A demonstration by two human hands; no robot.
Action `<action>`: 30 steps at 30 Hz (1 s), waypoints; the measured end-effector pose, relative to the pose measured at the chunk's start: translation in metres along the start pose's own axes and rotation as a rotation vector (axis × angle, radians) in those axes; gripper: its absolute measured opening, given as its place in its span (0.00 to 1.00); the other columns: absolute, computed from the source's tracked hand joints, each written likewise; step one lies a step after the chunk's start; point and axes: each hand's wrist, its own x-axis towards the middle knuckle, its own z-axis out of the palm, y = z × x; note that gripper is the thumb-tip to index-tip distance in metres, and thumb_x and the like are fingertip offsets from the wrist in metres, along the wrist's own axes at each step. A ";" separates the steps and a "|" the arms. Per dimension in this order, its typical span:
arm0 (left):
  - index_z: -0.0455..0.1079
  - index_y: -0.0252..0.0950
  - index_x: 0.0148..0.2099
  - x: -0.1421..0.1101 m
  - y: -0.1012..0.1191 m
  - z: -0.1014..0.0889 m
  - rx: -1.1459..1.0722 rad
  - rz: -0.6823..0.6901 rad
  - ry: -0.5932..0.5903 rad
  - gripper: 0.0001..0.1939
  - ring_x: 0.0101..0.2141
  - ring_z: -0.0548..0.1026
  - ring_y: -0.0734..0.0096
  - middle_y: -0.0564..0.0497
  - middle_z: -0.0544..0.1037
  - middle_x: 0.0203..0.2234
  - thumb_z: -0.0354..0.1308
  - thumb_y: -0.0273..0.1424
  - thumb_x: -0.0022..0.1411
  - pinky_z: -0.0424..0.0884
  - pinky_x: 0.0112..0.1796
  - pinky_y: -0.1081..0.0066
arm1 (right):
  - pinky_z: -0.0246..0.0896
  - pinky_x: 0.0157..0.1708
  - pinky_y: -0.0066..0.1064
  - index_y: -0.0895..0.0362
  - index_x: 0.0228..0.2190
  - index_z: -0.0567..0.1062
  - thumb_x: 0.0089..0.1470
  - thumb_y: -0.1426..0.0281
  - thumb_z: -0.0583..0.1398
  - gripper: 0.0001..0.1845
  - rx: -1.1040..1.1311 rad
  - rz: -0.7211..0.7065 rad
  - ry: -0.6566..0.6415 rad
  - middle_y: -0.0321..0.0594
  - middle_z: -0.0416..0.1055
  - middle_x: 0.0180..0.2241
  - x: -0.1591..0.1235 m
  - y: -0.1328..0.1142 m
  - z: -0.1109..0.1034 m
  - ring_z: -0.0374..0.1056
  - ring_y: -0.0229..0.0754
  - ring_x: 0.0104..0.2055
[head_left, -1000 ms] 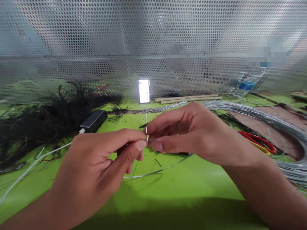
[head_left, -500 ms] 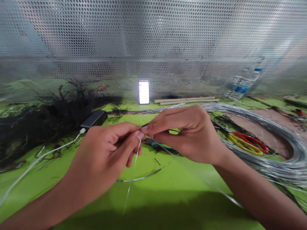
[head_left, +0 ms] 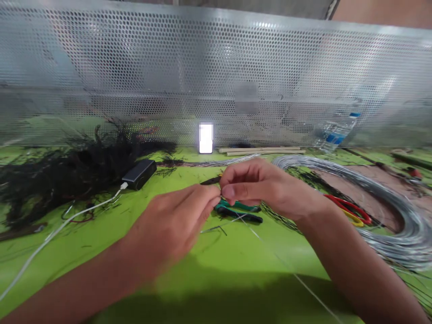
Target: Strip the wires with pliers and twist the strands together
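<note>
My left hand [head_left: 175, 225] and my right hand [head_left: 261, 186] meet above the green table [head_left: 236, 265], fingertips pinched together on a thin silver wire [head_left: 266, 245]. The wire runs from the pinch down to the lower right. The left hand is blurred by motion. Just behind the fingers lie green-handled pliers [head_left: 238, 210] on the table.
A big coil of silver wire [head_left: 388, 202] fills the right side, with red and yellow scissors [head_left: 351, 210] inside it. Black bristly material [head_left: 60, 175] is heaped at left beside a black power bank [head_left: 139, 173] with a white cable [head_left: 57, 229]. A perforated metal screen [head_left: 216, 76], a lit phone [head_left: 205, 137] and a water bottle [head_left: 335, 131] stand behind.
Both hands have moved away from me and a little right, still pinching the wire. The upright wire end seen earlier has gone; the wire now trails to the lower right.
</note>
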 end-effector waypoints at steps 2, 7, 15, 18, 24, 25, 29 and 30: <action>0.70 0.37 0.44 -0.002 0.002 0.000 0.037 0.042 0.000 0.09 0.28 0.78 0.75 0.54 0.82 0.31 0.50 0.24 0.79 0.70 0.32 0.72 | 0.42 0.18 0.25 0.60 0.28 0.81 0.48 0.71 0.75 0.10 0.013 0.017 -0.007 0.29 0.70 0.22 -0.001 -0.001 0.000 0.54 0.29 0.21; 0.70 0.37 0.47 -0.005 0.001 -0.001 0.031 0.054 -0.024 0.07 0.29 0.78 0.74 0.54 0.81 0.33 0.52 0.23 0.77 0.70 0.33 0.71 | 0.45 0.20 0.24 0.60 0.27 0.82 0.45 0.73 0.76 0.09 0.043 0.052 -0.016 0.29 0.70 0.21 -0.001 -0.002 0.000 0.55 0.29 0.22; 0.69 0.37 0.49 -0.007 0.000 -0.005 0.083 0.152 -0.035 0.12 0.30 0.80 0.69 0.53 0.82 0.33 0.50 0.18 0.71 0.74 0.34 0.68 | 0.43 0.19 0.23 0.59 0.24 0.78 0.41 0.79 0.75 0.12 0.238 0.136 -0.110 0.28 0.72 0.21 0.002 0.004 0.001 0.55 0.28 0.21; 0.67 0.37 0.47 -0.008 0.001 -0.006 0.088 0.147 -0.050 0.13 0.29 0.80 0.70 0.53 0.82 0.32 0.49 0.16 0.69 0.73 0.31 0.68 | 0.47 0.20 0.22 0.59 0.22 0.77 0.41 0.82 0.74 0.12 0.212 0.147 -0.081 0.29 0.73 0.21 0.001 0.001 0.003 0.59 0.28 0.22; 0.66 0.38 0.46 -0.010 0.005 -0.009 0.049 0.093 -0.085 0.10 0.25 0.76 0.72 0.54 0.81 0.30 0.50 0.18 0.72 0.71 0.30 0.70 | 0.46 0.17 0.23 0.58 0.22 0.75 0.41 0.82 0.72 0.13 0.052 0.024 -0.004 0.27 0.69 0.18 -0.007 -0.002 0.012 0.55 0.29 0.20; 0.65 0.38 0.46 -0.010 0.005 -0.010 0.040 0.082 -0.086 0.09 0.25 0.75 0.72 0.55 0.80 0.29 0.51 0.19 0.72 0.71 0.30 0.70 | 0.45 0.17 0.23 0.58 0.22 0.74 0.41 0.82 0.72 0.13 0.001 0.006 0.028 0.27 0.68 0.18 -0.009 -0.002 0.015 0.55 0.29 0.20; 0.64 0.41 0.42 -0.006 0.006 -0.011 -0.019 0.007 -0.096 0.09 0.24 0.74 0.75 0.58 0.77 0.27 0.50 0.22 0.75 0.69 0.29 0.73 | 0.45 0.18 0.25 0.56 0.22 0.72 0.44 0.78 0.70 0.12 -0.320 -0.122 0.203 0.26 0.63 0.19 -0.017 -0.004 0.027 0.55 0.31 0.21; 0.64 0.41 0.41 -0.005 0.007 -0.012 -0.032 -0.009 -0.105 0.09 0.23 0.73 0.75 0.58 0.77 0.26 0.49 0.23 0.76 0.68 0.28 0.73 | 0.46 0.18 0.26 0.55 0.22 0.72 0.45 0.78 0.69 0.12 -0.425 -0.176 0.254 0.26 0.63 0.19 -0.018 -0.005 0.030 0.55 0.31 0.22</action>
